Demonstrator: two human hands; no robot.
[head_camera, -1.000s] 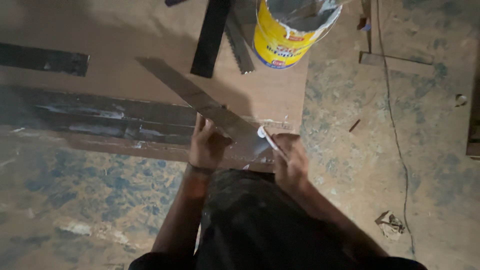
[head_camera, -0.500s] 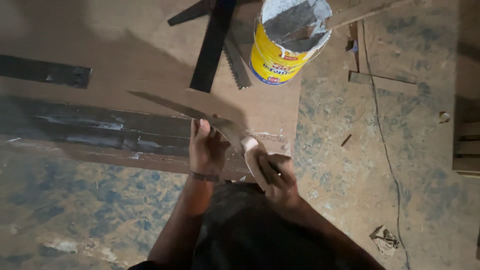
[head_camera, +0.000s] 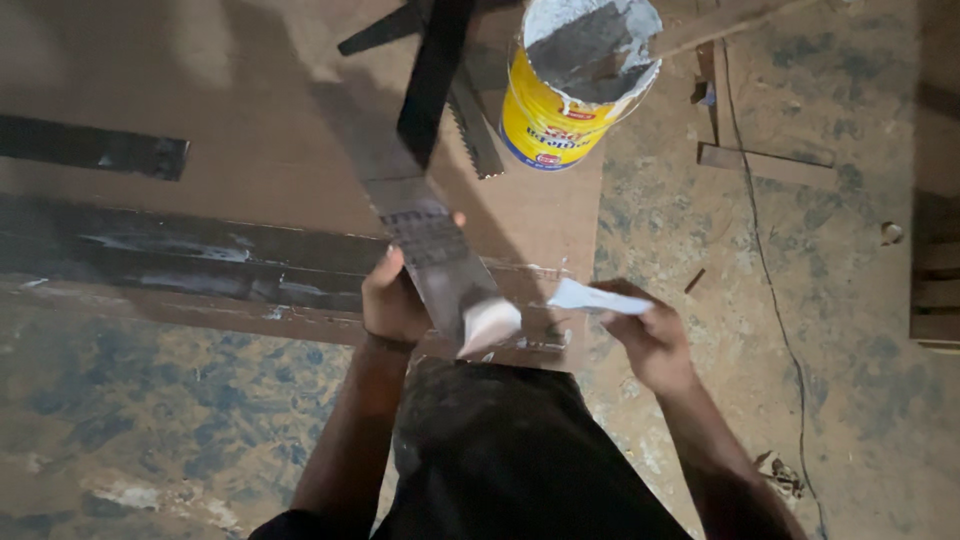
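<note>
Fingers (head_camera: 385, 270) of the left hand (head_camera: 395, 300) are closed around the edge of a long flat strip (head_camera: 430, 245), gripping it near its lower end; the thumb tip shows on the other side of the strip. This strip is grey-brown with a darker patterned band across it, and it goes up and to the left from the hand, over a wide brown board (head_camera: 250, 130) that lies on the floor. On its near end sits a white patch (head_camera: 490, 322), maybe putty or paper, I cannot tell which. At far left a dark flat bar (head_camera: 90, 150) lies on the board, and below it run long dark planks (head_camera: 180, 265).

To the right, the right hand (head_camera: 650, 335) pinches a small white piece (head_camera: 590, 297), which points toward the strip but stays apart from it. Above, a yellow bucket (head_camera: 550, 125) with grey-white paste stands on the board, beside a saw blade (head_camera: 475, 135) and a black strip (head_camera: 435, 70). At right, a thin cable (head_camera: 770, 290) crosses the stained floor (head_camera: 850, 400).
</note>
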